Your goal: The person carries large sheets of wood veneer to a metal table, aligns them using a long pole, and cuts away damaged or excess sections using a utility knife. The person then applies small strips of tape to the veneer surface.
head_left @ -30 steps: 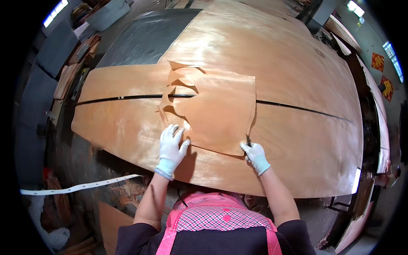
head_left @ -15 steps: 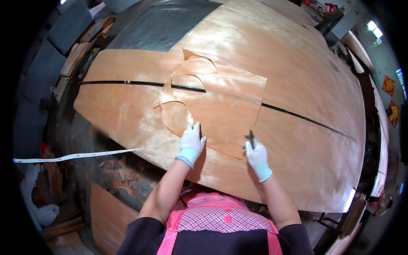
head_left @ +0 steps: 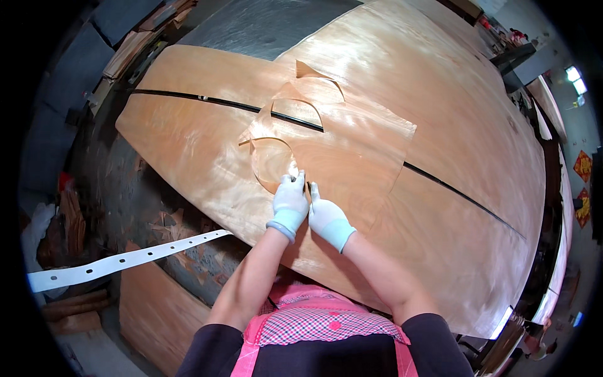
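My gloved left hand [head_left: 291,200] rests on a thin wood veneer piece [head_left: 352,166], its fingers stretched out beside a rounded cutout at the piece's left side. Close against it, my gloved right hand [head_left: 326,217] is closed on a small dark hand tool [head_left: 308,187], mostly hidden by the fingers; I cannot make out its exact kind. The piece has ragged, curved gaps along its left edge and lies on top of a larger veneer sheet [head_left: 465,138]. A long black strip [head_left: 461,193] runs across the larger sheet and passes under the piece.
A white perforated tape [head_left: 125,259] stretches from the left toward the table edge. Veneer scraps [head_left: 173,229] lie below on the left, near a leaning veneer board [head_left: 160,308]. A dark sheet [head_left: 257,28] covers the far surface; stacked veneer [head_left: 132,50] stands at far left.
My right hand has moved left with the dark tool, from the piece's near right corner to beside my left hand. The view has shifted, and the white tape appears larger and lower.
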Demonstrator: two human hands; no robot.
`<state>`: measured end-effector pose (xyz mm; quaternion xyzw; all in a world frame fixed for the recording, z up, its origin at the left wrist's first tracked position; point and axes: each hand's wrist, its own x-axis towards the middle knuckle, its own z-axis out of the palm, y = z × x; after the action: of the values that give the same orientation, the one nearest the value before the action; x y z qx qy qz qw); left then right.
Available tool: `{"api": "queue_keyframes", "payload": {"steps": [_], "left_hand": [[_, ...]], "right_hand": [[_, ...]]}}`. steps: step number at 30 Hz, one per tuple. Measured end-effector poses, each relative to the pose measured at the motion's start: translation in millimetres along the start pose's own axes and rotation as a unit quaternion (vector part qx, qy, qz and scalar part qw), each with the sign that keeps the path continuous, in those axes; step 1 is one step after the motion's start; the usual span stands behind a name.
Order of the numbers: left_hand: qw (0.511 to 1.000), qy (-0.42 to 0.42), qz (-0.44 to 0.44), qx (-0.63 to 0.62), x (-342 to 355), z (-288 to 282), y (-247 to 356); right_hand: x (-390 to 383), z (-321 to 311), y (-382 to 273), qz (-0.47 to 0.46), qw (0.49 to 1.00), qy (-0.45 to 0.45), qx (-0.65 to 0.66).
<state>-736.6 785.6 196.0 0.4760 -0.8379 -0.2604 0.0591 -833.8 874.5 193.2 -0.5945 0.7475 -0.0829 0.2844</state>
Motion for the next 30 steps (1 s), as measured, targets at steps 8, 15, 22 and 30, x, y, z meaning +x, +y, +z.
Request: {"api": "queue_keyframes", "payload": {"steps": [8,15,22,30], "left_hand": [[0.994,0.032,-0.016,0.100,-10,9,8],[0.994,0.013,-0.040,0.096,-7,5,13],[0.992,0.003,-0.123,0.035,-3,-3,16],[0.997,-0.015,-0.080,-0.006,0,-5,14]], "right_hand": [[-85,-60,34,0.004,0.984,-0.163,-0.072],[-84,-161,166,-0.201,0.911,-0.204,-0.298],[2,-129,75,-0.245,0.958,-0.041,-0.145],[64,-112,44,-0.359,0.876,-0.061,-0.317]]}}
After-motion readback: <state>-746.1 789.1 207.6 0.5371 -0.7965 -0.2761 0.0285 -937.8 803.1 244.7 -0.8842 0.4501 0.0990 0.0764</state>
